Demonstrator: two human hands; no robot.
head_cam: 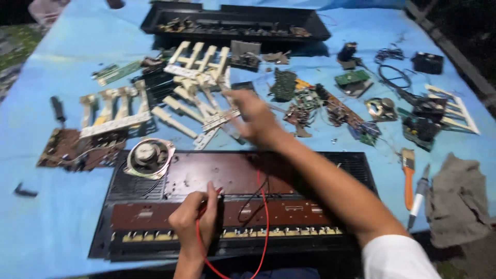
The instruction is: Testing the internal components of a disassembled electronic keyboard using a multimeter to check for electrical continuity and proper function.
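An opened black keyboard case (pixel 356 165) lies in front of me with a brown circuit board inside. My left hand (pixel 199 217) rests on the board and pinches a red wire (pixel 263 227) that loops down toward me. My right hand (pixel 253 119) reaches out past the case's far edge, blurred, over a pile of cream piano keys (pixel 199 98). Whether it grips one of the keys I cannot tell. A round speaker (pixel 149 157) sits on the case's left corner.
A blue sheet (pixel 46 103) covers the table. More key sets (pixel 111 111), green circuit boards (pixel 352 77), loose wires and a second black case half (pixel 232 23) lie beyond. A brush (pixel 408 175), a soldering iron (pixel 419 196) and a grey rag (pixel 457 201) are at the right.
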